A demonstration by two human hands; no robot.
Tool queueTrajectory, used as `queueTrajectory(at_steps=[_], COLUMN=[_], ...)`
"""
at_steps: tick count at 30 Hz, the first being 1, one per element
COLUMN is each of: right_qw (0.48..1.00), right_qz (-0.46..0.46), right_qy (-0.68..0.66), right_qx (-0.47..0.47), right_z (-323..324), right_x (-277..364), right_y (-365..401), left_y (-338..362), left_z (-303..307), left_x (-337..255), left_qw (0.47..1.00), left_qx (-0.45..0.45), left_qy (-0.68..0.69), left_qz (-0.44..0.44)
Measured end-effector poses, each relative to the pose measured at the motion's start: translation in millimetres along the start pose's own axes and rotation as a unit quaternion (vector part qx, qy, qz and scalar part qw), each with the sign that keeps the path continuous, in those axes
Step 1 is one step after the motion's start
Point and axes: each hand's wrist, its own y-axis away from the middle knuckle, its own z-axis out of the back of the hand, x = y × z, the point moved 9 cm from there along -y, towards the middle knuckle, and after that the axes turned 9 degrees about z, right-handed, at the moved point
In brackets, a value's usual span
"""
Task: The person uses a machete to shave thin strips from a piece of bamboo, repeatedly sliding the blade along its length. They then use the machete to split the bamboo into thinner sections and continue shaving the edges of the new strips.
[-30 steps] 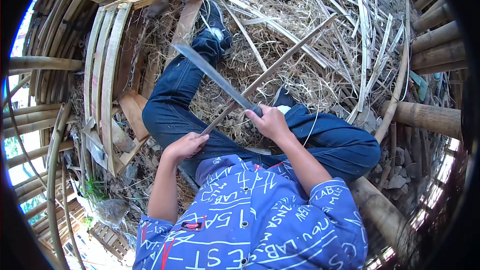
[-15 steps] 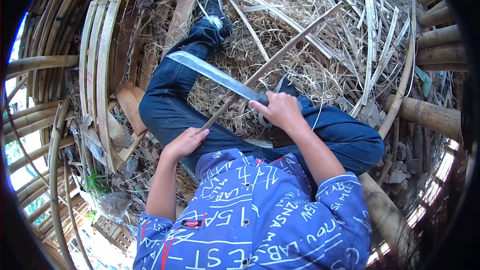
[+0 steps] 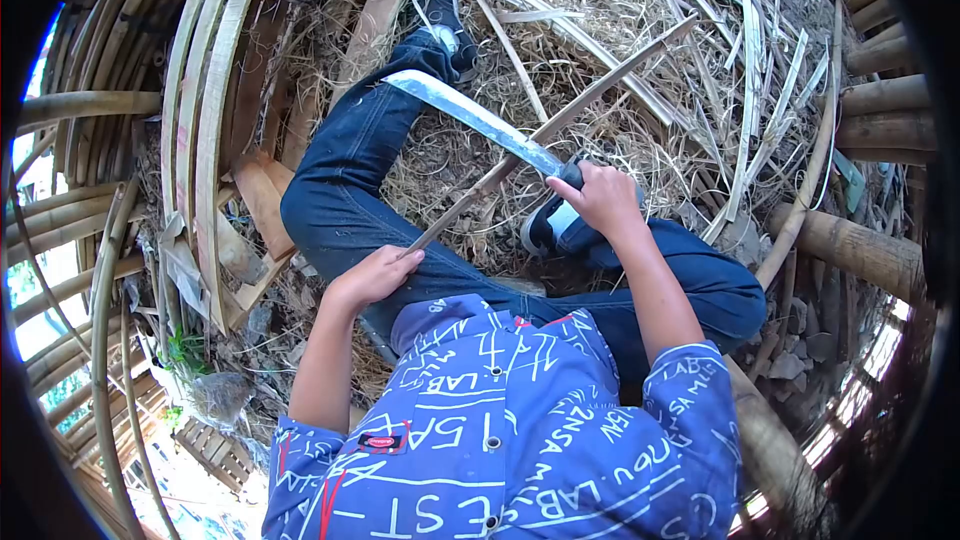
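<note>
My right hand point(image 3: 607, 200) is closed around the dark handle of a machete point(image 3: 465, 112). Its long pale blade points up and to the left, crossing a brown bamboo strip point(image 3: 610, 77). The lower end of that strip is in the closed fingers of my left hand point(image 3: 378, 274), beside my left thigh. From there the strip slants up and away to the right, its far end over the shavings. Blade and strip overlap near the strip's middle.
Thin curled shavings point(image 3: 480, 180) cover the ground between my bent legs. Long split strips point(image 3: 750, 90) lie at the right. A wooden slat frame point(image 3: 205, 110) stands at the left, bamboo poles point(image 3: 860, 245) at the right. My shoe point(image 3: 545, 230) lies below the blade.
My right hand has moved the machete to the right and slightly toward the far end of the strip. My left hand keeps its hold, nearly still.
</note>
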Motion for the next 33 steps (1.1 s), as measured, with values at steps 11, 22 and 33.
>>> queueTrajectory(at_steps=[11, 22, 33], right_qw=[0.998, 0.999, 0.997], right_qz=[0.009, -0.036, -0.050], right_qy=[-0.055, 0.002, -0.050], right_qx=[-0.014, -0.033, -0.032], right_z=[-6.6, 16.5, 2.8], right_x=[33.4, -23.0, -20.9], right_y=[8.6, -7.6, -3.4], left_y=[-6.7, -1.6, 7.3], left_z=[-0.3, -3.3, -7.4], left_x=[1.8, -25.5, -5.1], left_qw=[1.000, 0.995, 1.000], left_qx=[0.004, -0.045, 0.002], left_qy=[-0.009, -0.044, 0.027], left_qz=[0.015, -0.073, 0.013])
